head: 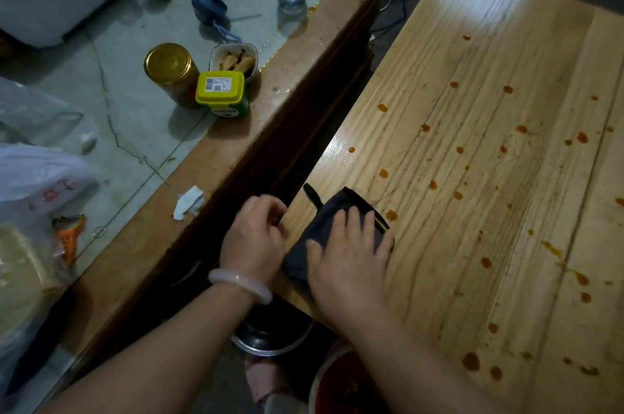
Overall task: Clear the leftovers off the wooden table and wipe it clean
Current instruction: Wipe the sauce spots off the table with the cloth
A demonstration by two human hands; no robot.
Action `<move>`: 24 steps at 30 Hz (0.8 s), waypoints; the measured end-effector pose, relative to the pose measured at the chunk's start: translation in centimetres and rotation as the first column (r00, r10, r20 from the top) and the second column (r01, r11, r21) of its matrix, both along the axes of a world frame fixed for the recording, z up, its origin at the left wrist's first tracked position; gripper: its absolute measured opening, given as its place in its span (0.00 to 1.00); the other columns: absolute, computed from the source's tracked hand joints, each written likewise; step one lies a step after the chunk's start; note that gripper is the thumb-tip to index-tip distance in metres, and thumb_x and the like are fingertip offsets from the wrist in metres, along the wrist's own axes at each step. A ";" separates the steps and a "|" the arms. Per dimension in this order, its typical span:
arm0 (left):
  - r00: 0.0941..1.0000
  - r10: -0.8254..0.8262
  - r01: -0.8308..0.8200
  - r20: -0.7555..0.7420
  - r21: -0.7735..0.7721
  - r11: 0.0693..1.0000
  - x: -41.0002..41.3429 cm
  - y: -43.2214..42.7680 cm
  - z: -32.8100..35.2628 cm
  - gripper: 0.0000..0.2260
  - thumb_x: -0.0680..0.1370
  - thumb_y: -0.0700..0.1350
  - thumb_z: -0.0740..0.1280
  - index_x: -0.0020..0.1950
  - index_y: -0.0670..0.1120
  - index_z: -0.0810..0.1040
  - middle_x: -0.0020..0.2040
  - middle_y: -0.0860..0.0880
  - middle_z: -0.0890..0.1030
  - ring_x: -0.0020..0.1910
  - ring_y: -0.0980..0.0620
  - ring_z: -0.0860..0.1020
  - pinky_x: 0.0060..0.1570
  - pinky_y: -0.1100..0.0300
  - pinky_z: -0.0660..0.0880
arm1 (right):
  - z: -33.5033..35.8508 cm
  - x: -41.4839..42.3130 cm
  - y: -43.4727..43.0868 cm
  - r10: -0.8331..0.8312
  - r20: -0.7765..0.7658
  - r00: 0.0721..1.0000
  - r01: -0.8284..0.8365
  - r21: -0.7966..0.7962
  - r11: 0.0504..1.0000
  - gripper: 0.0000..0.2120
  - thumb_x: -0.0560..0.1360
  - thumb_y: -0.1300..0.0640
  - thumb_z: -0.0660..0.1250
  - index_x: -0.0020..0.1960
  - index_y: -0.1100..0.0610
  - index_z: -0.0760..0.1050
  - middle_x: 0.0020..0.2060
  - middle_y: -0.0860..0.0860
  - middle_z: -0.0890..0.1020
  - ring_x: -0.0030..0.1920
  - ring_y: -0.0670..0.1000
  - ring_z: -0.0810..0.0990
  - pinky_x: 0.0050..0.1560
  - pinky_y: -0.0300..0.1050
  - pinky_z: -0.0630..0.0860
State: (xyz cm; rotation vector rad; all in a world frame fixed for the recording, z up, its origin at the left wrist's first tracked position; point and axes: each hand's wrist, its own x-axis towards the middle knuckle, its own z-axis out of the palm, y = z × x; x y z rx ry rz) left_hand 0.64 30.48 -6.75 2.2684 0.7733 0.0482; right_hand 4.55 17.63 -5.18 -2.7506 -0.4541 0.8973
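Orange-spattered wooden counter (489, 143) fills frame right; right hand (351, 255) flat, fingers spread on dark cloth (324, 228), left hand (253, 238) curled at the counter edge, grip unclear.

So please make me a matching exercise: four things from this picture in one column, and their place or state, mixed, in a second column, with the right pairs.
Things:
1. dark cloth
2. right hand
3. left hand
4. yellow-lidded tub

Place or state:
A. curled at the wooden table's near edge
B. on the side counter, beside a gold-lidded jar
C. pressed flat on the cloth
D. lying on the table amid orange sauce drops

Pairs: 1-D, 2-C, 3-A, 4-B
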 end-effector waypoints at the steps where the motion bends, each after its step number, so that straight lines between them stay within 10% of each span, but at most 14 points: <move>1: 0.996 0.055 -0.056 -0.076 -0.007 0.998 0.9 0.5 -0.2 0.10 0.76 0.37 0.63 0.53 0.49 0.75 0.52 0.52 0.75 0.50 0.54 0.74 0.49 0.56 0.74 | -0.3 -0.5 0.4 0.038 0.019 0.999 -0.037 -0.052 0.998 0.35 0.82 0.40 0.45 0.79 0.58 0.37 0.79 0.58 0.39 0.78 0.59 0.34 0.74 0.65 0.32; 12: 0.891 0.258 -0.395 -0.372 -0.358 0.846 5.3 1.4 -2.4 0.09 0.71 0.45 0.74 0.50 0.48 0.80 0.47 0.49 0.81 0.46 0.52 0.78 0.48 0.58 0.74 | -5.1 -0.3 -0.7 0.247 0.323 0.913 -0.253 -0.023 0.967 0.34 0.78 0.41 0.49 0.79 0.58 0.56 0.78 0.61 0.56 0.78 0.62 0.50 0.76 0.65 0.48; 24: 0.818 0.320 -0.525 -0.478 -0.394 0.754 6.1 1.7 -1.8 0.06 0.69 0.43 0.76 0.44 0.46 0.84 0.44 0.48 0.82 0.40 0.54 0.76 0.46 0.57 0.73 | -5.7 5.0 -0.2 0.321 0.412 0.853 -0.336 -0.038 0.941 0.28 0.79 0.48 0.51 0.79 0.50 0.55 0.79 0.54 0.57 0.79 0.56 0.49 0.76 0.59 0.40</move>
